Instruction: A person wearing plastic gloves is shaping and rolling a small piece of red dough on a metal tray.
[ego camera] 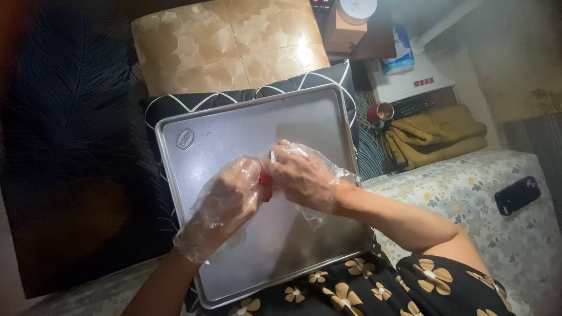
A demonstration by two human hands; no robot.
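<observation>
Seen from above, looking down over a lap. Largest: a dark blanket point(70, 146) with a faint feather pattern, filling the left side. Next, a floral bedcover point(497, 234), pale with small blue and yellow blooms, at right. At centre, a rectangular metal baking tray point(246, 126), dull silver with a raised rim and rounded corners, long axis running from lower left to upper right, resting on a dark cushion point(328, 79) with white diamond lines. Beyond that, a glossy tan cushion point(228, 44) with a mottled petal pattern. Further right, a folded mustard-yellow towel point(436, 134), soft and ribbed. Over the tray's middle, 2 hands together, each inside a loose, crinkled clear plastic glove: left hand point(225, 199) and right hand point(304, 175), fingertips meeting and pinched on a small red item point(266, 182). Red item mostly hidden between the fingers, held just above the tray surface; only a sliver visible, so shape, long axis and pointing direction impossible to tell. Smaller still: a black phone point(517, 195) lying flat on the bedcover, and a small red metal cup point(380, 114) beside the towel.
</observation>
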